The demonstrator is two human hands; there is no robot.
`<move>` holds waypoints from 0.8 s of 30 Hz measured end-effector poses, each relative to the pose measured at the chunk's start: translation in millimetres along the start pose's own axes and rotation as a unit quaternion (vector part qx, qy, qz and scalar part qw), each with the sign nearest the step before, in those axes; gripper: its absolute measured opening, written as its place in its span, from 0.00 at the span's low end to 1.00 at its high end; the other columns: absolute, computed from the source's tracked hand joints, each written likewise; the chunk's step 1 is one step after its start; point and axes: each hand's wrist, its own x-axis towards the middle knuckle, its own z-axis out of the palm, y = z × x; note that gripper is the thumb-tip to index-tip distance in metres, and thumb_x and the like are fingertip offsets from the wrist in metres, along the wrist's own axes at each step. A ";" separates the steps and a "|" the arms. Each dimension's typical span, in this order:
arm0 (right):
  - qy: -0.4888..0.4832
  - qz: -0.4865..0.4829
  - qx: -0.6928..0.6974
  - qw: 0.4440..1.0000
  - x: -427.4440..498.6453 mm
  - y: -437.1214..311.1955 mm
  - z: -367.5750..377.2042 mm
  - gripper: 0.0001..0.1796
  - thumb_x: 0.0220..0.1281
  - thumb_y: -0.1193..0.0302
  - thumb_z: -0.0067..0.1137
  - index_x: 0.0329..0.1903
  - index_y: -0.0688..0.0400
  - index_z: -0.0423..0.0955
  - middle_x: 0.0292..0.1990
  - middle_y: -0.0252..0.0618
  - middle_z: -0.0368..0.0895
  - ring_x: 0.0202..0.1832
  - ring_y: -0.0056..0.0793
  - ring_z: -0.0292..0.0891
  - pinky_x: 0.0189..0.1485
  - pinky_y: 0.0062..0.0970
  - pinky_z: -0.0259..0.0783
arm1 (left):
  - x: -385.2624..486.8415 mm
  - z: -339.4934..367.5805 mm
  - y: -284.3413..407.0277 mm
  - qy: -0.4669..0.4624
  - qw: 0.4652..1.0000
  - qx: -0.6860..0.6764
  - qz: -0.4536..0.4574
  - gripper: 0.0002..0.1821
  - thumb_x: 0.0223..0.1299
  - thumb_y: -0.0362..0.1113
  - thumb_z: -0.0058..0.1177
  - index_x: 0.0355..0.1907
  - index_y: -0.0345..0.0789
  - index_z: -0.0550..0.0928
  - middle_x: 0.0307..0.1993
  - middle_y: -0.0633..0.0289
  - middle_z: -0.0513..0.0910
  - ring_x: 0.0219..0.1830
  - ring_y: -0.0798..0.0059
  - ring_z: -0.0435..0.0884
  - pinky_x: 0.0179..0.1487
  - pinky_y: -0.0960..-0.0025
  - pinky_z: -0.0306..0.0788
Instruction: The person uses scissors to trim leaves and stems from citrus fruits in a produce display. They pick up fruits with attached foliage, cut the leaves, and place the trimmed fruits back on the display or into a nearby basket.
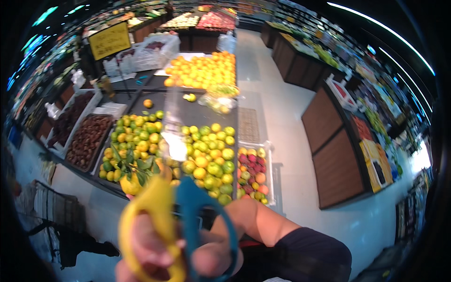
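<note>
Close to the camera, a pair of scissors with one yellow and one blue handle (206, 195) stands with its tips pointing away from me. My right hand (208, 259) grips it, with digits through the two loops. A pale, blurred strip rises above the handles, and I cannot make out the blades clearly. Left of the yellow handle is a yellow citrus fruit (130, 183) with green leaves (135, 164) on its stem. A fingertip of my left hand (129, 196) shows at the fruit's lower edge; the rest of that hand is hidden behind the scissors.
Green-yellow citrus (211, 155) and oranges (204, 70) cover parts of a dark display table (151, 88). Crates of brown (88, 142) and dark fruit stand left. A white crate of mixed fruit (252, 169) is at right. A wooden stand (334, 148) borders the aisle.
</note>
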 end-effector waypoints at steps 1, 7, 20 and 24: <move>-0.004 0.021 0.081 0.996 6.2 10.5 2.4 0.22 0.75 0.45 0.34 0.56 0.48 0.59 0.49 0.62 0.77 0.45 0.48 0.81 0.50 0.38 0.77 | -12.7 10.4 17.6 0.016 0.999 0.029 0.027 0.52 0.47 0.72 0.44 0.69 0.36 0.63 0.53 0.49 0.78 0.48 0.61 0.79 0.49 0.63 0.75; 0.004 0.024 0.076 0.997 -4.5 5.5 20.2 0.22 0.75 0.45 0.32 0.56 0.47 0.57 0.49 0.64 0.77 0.45 0.49 0.81 0.49 0.38 0.78 | -17.9 140.2 35.3 -0.002 0.998 0.051 -0.031 0.41 0.52 0.56 0.50 0.68 0.38 0.64 0.55 0.53 0.77 0.53 0.68 0.76 0.56 0.67 0.71; 0.097 0.060 -0.170 0.979 -40.2 -64.1 -35.4 0.20 0.74 0.50 0.39 0.55 0.50 0.61 0.48 0.59 0.77 0.46 0.45 0.81 0.50 0.37 0.77 | 8.6 213.0 32.2 0.063 0.986 0.039 -0.152 0.32 0.58 0.48 0.49 0.63 0.35 0.66 0.52 0.58 0.77 0.51 0.77 0.75 0.54 0.73 0.69; 0.110 0.084 -0.172 0.975 -43.1 -75.4 -52.5 0.19 0.73 0.51 0.41 0.54 0.50 0.62 0.48 0.58 0.77 0.46 0.44 0.80 0.50 0.36 0.77 | 9.8 198.2 28.1 0.102 0.981 0.040 -0.157 0.31 0.59 0.50 0.46 0.61 0.33 0.67 0.49 0.59 0.78 0.49 0.78 0.75 0.50 0.74 0.69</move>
